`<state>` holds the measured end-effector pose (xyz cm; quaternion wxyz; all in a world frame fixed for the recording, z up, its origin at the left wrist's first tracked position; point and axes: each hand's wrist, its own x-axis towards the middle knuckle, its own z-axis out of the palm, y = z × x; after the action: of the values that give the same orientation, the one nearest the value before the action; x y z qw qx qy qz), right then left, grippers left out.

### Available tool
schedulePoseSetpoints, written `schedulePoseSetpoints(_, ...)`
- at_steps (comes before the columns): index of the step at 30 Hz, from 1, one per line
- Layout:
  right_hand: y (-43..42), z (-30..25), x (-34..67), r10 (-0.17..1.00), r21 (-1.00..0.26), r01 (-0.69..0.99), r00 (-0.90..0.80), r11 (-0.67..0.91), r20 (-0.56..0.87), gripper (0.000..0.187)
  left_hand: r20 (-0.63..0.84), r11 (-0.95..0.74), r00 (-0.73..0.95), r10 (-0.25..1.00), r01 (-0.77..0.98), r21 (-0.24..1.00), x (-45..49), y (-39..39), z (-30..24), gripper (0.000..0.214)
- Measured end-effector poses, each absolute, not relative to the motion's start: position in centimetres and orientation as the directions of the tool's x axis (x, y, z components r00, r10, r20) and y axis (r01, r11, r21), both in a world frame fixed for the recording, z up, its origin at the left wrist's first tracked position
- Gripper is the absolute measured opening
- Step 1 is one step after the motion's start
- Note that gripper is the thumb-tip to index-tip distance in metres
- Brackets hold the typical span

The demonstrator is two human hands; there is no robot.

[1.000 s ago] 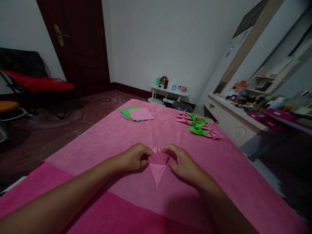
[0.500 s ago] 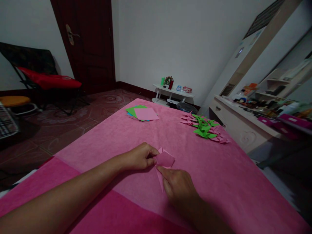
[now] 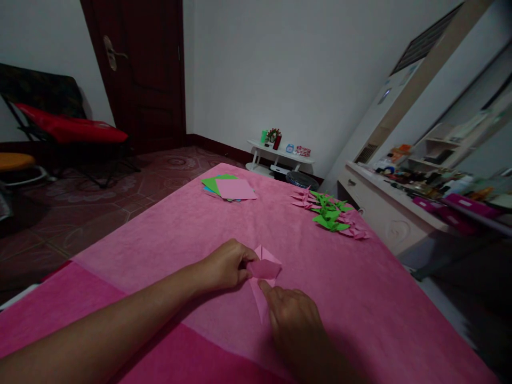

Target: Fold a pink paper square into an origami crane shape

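A partly folded sheet of pink origami paper [image 3: 267, 268] lies on the pink cloth, its flaps opened out and a long point towards me. At its left edge my left hand [image 3: 230, 265] is closed, pinching the paper between thumb and fingers. My right hand [image 3: 294, 314] rests at the near right side of the same paper, fingers curled, with a fingertip pressed on a fold. Part of the paper's lower right side is hidden behind the right hand.
Beyond the hands lies a stack of pink, green and blue paper squares [image 3: 236, 189]. To the right sit several folded green and pink paper cranes [image 3: 330, 218]. A cluttered dresser [image 3: 392, 213] stands at right; a low white table [image 3: 280, 150] stands by the wall.
My right fingertip has moved slightly down and left along the paper, and more of its flaps and lower point show. The left hand keeps its pinch. The view has shifted a little.
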<state>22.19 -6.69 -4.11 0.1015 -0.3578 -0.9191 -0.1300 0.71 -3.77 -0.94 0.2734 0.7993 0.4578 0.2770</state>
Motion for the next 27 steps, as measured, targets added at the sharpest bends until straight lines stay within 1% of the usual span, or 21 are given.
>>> schedulePoseSetpoints(3,-7.1,-4.1,22.4,0.658,0.156,0.717,-0.689,0.679,0.304,0.056,0.193,-0.437,0.428,0.883,0.598,0.672,0.7,-3.9,-0.8,0.008)
schedulePoseSetpoints(9,-7.2,-3.9,22.8,0.659,0.142,0.724,-0.678,0.675,0.325,0.055,0.214,-0.463,0.436,0.874,0.614,0.639,0.8,-3.9,-0.8,0.008)
schedulePoseSetpoints(13,-7.3,-3.7,23.0,0.668,0.163,0.735,-0.670,0.658,0.324,0.054,0.247,-0.494,0.442,0.862,0.625,0.605,0.8,-3.8,-1.0,0.008)
schedulePoseSetpoints(18,-7.8,-3.9,23.0,0.688,0.200,0.767,-0.638,0.610,0.347,0.052,0.226,-0.480,0.440,0.869,0.638,0.603,0.8,-3.9,-1.1,0.008)
schedulePoseSetpoints(20,-7.6,-4.2,23.1,0.700,0.183,0.791,-0.604,0.584,0.381,0.049,0.233,-0.484,0.440,0.867,0.636,0.600,0.9,-4.0,-1.1,0.008)
schedulePoseSetpoints(21,-7.4,-4.3,23.2,0.704,0.142,0.802,-0.582,0.581,0.408,0.047,0.238,-0.486,0.438,0.867,0.637,0.598,0.9,-4.1,-1.1,0.008)
schedulePoseSetpoints(22,-7.0,-4.2,23.4,0.710,0.076,0.809,-0.553,0.583,0.436,0.044,0.246,-0.488,0.433,0.867,0.639,0.594,1.0,-4.2,-1.0,0.009)
schedulePoseSetpoints(23,-6.6,-4.0,23.5,0.718,-0.016,0.806,-0.518,0.592,0.466,0.040,0.253,-0.489,0.428,0.867,0.642,0.590,1.1,-4.2,-0.9,0.009)
schedulePoseSetpoints(25,-5.5,-3.1,23.5,0.744,-0.239,0.751,-0.456,0.616,0.488,0.025,0.261,-0.492,0.424,0.867,0.645,0.585,1.2,-4.4,-0.8,0.012)
schedulePoseSetpoints(26,-5.0,-2.4,23.5,0.753,-0.309,0.727,-0.421,0.613,0.505,0.019,0.264,-0.498,0.430,0.864,0.643,0.582,1.3,-4.4,-0.8,0.013)
schedulePoseSetpoints(27,-4.5,-1.7,23.3,0.740,-0.338,0.699,-0.410,0.631,0.533,0.013,0.268,-0.508,0.440,0.857,0.640,0.576,1.3,-4.4,-0.7,0.013)
